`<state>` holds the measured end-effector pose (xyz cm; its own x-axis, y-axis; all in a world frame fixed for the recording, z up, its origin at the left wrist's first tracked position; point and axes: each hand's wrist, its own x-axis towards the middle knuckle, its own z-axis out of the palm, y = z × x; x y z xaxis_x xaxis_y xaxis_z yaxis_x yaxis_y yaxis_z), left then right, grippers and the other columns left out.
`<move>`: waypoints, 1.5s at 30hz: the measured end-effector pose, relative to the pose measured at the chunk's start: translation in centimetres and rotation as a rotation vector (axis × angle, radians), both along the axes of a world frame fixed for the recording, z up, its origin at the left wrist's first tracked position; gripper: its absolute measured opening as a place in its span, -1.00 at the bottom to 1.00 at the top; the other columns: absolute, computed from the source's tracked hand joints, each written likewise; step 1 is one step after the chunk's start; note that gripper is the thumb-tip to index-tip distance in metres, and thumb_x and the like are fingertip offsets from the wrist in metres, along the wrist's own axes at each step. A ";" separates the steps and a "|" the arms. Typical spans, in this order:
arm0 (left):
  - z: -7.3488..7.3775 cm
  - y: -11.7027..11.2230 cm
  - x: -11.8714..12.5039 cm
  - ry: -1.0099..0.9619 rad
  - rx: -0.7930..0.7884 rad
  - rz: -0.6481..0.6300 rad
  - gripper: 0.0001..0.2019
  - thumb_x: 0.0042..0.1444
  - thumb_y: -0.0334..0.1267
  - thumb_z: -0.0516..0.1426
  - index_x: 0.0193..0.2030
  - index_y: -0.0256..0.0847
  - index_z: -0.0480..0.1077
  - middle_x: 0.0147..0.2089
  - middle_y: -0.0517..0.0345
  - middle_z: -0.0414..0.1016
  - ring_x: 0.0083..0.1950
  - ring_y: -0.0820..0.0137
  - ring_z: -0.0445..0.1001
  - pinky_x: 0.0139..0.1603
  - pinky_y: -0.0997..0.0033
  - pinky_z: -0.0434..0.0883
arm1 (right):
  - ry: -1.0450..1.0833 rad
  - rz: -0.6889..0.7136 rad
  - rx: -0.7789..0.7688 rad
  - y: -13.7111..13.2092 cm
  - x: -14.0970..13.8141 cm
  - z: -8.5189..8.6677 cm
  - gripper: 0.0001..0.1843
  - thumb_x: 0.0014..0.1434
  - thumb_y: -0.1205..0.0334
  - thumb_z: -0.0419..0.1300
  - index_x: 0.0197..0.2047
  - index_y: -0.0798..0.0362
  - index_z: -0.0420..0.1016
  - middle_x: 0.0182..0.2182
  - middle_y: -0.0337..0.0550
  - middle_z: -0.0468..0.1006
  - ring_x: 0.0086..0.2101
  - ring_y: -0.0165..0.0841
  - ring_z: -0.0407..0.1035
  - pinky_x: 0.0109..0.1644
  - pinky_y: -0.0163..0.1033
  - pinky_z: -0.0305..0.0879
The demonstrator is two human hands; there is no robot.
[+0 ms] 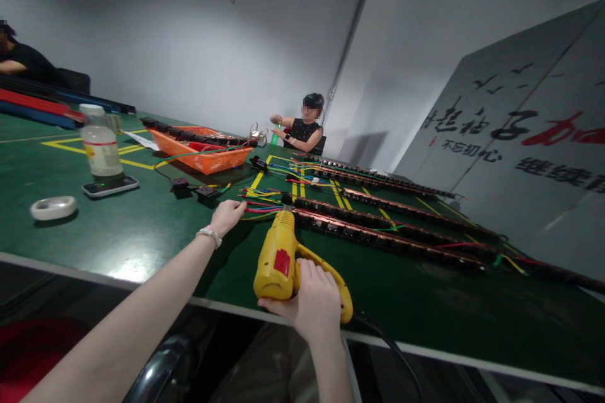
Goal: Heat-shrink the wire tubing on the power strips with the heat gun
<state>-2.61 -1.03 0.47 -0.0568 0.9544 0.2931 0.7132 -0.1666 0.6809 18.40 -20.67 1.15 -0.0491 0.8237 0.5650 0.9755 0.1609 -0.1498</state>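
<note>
My right hand [314,299] is wrapped round the handle of a yellow heat gun [276,255]. Its nozzle points away from me, at the near end of a long black strip with copper-coloured bars [373,234]. Coloured wires [262,208] come out of that end, and my left hand [228,216] is closed on their loose ends. The left fingertips are partly hidden from this angle. More such strips [420,214] lie behind on the green table [189,245].
An orange basket [203,162] holds strips and wires. Black connector pieces [193,190] lie before it. At left are a bottle [101,148], a phone [111,186] and a white oval object [53,208]. A black cord [394,346] hangs over the edge. A person [305,129] sits opposite.
</note>
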 end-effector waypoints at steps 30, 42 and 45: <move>-0.4 0.5 -1.1 0.176 0.024 0.116 -0.74 0.09 -0.30 -0.05 -0.16 -0.17 0.41 -0.06 -0.01 0.49 -0.02 0.18 0.41 -0.03 0.20 0.32 | -0.008 -0.013 0.047 -0.8 -2.1 -0.3 -0.17 -0.33 -0.58 0.10 -0.31 0.03 0.28 -0.40 -0.12 0.42 -0.34 -0.20 0.32 -0.22 -0.09 0.19; -0.4 1.8 -1.7 -0.670 0.080 0.121 -0.73 0.08 -0.14 0.15 -0.19 -0.33 0.43 -0.18 0.06 0.50 -0.16 0.31 0.46 -0.12 0.30 0.41 | -0.022 0.126 0.025 1.0 -8.4 -0.5 -0.12 -0.40 -0.63 0.05 -0.33 0.04 0.27 -0.42 -0.11 0.38 -0.39 -0.23 0.31 -0.27 -0.06 0.27; -0.1 1.5 -1.9 -0.666 0.066 0.116 -0.67 0.18 -0.13 0.07 0.00 -0.28 0.34 0.00 0.04 0.39 -0.06 0.29 0.42 -0.08 0.18 0.43 | -0.048 0.163 0.016 1.6 -9.1 -0.6 -0.09 -0.42 -0.65 0.03 -0.32 0.04 0.27 -0.41 -0.13 0.39 -0.37 -0.24 0.31 -0.25 -0.08 0.27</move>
